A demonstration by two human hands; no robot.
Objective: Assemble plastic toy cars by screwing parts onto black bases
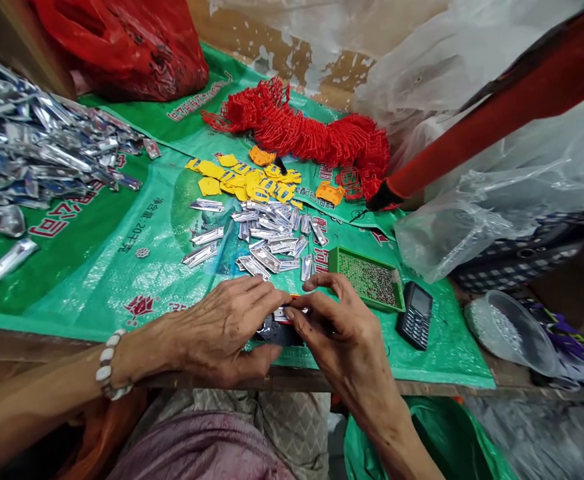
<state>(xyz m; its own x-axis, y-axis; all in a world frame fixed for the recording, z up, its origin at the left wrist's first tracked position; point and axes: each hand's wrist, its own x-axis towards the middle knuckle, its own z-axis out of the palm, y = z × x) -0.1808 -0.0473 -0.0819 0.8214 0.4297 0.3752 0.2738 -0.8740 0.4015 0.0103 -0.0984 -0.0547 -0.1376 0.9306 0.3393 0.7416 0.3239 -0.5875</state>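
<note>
Black block (278, 331) at worktop (72, 287) near edge | left hand (222, 330) and right hand (339, 333) pinching it together | we judge it small, light, stiff; hold by the sides, silver strip (285, 312) likely slippery.

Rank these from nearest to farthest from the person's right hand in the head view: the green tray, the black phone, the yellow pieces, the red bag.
From the right hand:
1. Green tray, just beyond the fingers.
2. Black phone, on its right.
3. Yellow pieces, farther up the mat.
4. Red bag, far top left.
</note>
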